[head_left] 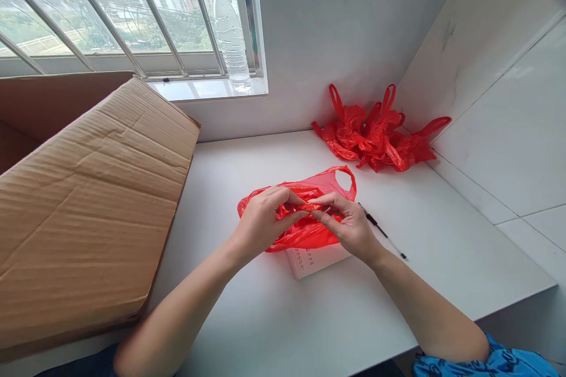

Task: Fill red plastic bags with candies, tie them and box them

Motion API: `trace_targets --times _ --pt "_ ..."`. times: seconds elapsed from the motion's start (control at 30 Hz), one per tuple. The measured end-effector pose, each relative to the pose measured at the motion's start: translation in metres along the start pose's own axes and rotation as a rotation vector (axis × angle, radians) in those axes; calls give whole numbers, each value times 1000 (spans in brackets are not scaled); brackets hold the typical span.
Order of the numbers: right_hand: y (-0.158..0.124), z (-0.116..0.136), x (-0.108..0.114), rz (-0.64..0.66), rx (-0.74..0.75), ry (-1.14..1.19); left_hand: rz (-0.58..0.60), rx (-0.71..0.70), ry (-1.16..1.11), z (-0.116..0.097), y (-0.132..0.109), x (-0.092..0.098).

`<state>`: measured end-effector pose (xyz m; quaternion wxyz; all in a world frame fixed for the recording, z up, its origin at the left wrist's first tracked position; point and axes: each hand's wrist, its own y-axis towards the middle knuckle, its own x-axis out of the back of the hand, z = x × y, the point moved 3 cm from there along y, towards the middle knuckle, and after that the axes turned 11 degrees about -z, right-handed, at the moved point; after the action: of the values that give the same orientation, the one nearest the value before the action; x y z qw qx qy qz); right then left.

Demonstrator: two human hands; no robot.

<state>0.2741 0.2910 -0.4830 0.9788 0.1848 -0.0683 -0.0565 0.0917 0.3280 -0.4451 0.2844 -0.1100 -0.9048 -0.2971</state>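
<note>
Pinching a red plastic bag [305,237] that should handle light and limp

At the left, a cardboard box [92,200] is seen beside the working part of the white table [247,318]; farther off, a clear bottle [232,41] is stood on the window sill [201,89]. Next, by the left hand [267,212], red film is pinched between thumb and index finger; how its other fingers are set cannot be fully told. In the middle of the table the bag is laid out crumpled, its near edge draped over a booklet [318,264]. Little weight and almost no stiffness are to be expected; the film looks slick enough to slip from a loose hold and thin enough to be stretched or torn if one layer is tugged. A surer grip is likely to be had where several layers are gathered, as between the two hands, or at the loop handle [353,185] on the far right of the bag. By the right hand [351,227], the gathered film is likewise pinched between thumb and index finger, close to the left fingertips. To the right, a pen [381,228] is seen on the table; beyond it, at the far right, red bags [380,138] are heaped.
</note>
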Motion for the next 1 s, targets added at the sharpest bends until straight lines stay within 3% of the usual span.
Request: trace_targets --times 0.2,0.5,0.63,0.73,0.83,1.0 --pt "1 2 1 -16 25 -5 -50 -78 11 -3 0 1" --pt "3 -3 2 -38 -64 49 96 93 -100 1 3 4" --pt "4 -5 7 -70 44 -154 186 109 210 15 7 11" --pt "4 -5 5 -22 192 -331 326 90 472 31 3 11" --pt "3 -7 -1 65 296 -455 487 77 497 43 -6 5" --pt "2 -15 -4 139 317 -640 515 69 480 45 -11 3"
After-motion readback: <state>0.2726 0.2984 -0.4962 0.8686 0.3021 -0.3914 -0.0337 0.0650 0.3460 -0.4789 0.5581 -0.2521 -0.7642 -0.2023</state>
